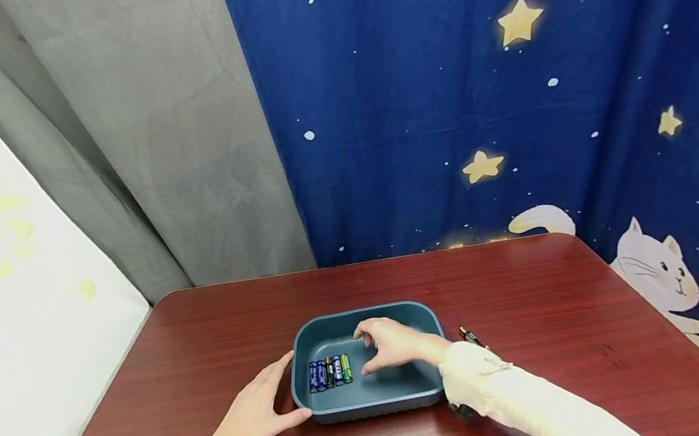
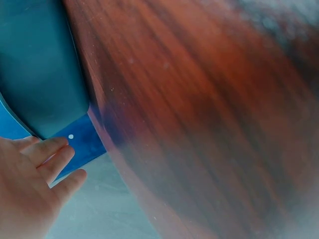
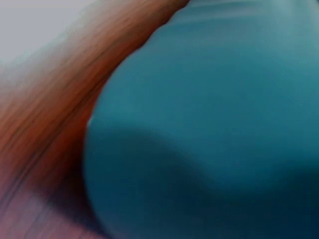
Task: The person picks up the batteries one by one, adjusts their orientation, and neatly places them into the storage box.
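Observation:
A teal plastic bin point(image 1: 399, 390) sits on the table, with a row of several small batteries point(image 1: 329, 373) lying side by side in its left half, some blue, one black, one green. My left hand point(image 1: 257, 408) rests against the bin's left rim, fingers extended and thumb spread at the near corner. The left wrist view shows that hand point(image 2: 32, 179) with straight fingers at the bin's edge point(image 2: 42, 64). Inside the bin my right hand point(image 1: 394, 341) hovers right of the batteries, thumb and fingers apart, nothing seen between them. The right wrist view holds only the bin's blurred side point(image 3: 199, 99).
Right of the bin lies a dark battery point(image 1: 469, 336), partly behind the right sleeve point(image 1: 511, 388). Another dark object point(image 1: 462, 410), too covered to identify, shows below that sleeve. The reddish-brown table point(image 1: 237, 321) ends at curtains point(image 1: 411, 129).

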Demonstrator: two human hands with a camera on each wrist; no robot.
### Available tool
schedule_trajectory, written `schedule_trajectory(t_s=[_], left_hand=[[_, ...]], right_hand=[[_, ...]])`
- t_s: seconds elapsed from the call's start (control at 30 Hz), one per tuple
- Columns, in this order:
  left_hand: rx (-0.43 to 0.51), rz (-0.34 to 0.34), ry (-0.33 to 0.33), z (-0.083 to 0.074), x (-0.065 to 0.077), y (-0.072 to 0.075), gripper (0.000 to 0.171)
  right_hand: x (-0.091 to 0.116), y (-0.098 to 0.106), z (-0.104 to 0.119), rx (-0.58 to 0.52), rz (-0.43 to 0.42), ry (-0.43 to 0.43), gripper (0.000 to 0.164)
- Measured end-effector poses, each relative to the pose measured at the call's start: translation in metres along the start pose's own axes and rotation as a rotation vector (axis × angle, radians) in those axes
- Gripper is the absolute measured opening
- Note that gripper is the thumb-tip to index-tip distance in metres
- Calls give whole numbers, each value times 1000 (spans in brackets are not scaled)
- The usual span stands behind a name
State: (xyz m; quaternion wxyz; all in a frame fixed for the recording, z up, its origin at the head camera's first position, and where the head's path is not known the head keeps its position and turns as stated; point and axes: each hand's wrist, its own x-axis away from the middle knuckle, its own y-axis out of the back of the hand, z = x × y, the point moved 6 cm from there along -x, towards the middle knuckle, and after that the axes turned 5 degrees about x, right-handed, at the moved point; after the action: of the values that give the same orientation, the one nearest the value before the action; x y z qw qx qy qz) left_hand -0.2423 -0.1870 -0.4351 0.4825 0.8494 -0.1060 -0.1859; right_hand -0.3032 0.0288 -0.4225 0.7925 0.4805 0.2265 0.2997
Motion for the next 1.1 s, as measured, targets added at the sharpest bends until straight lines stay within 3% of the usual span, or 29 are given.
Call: schedule_trajectory(t_s=[0.37,0.6,1.1], left_hand=[[-1,0,10,1,1,0,91],[1,-1,11,0,2,1,91],[-3,-1,7,-1,2,0,91]], right_hand=[[28,30,-18,-106,-119,26,53],[44,41,-24,-159,-152,36,48],[76,73,-46,-199,-283,7,46]])
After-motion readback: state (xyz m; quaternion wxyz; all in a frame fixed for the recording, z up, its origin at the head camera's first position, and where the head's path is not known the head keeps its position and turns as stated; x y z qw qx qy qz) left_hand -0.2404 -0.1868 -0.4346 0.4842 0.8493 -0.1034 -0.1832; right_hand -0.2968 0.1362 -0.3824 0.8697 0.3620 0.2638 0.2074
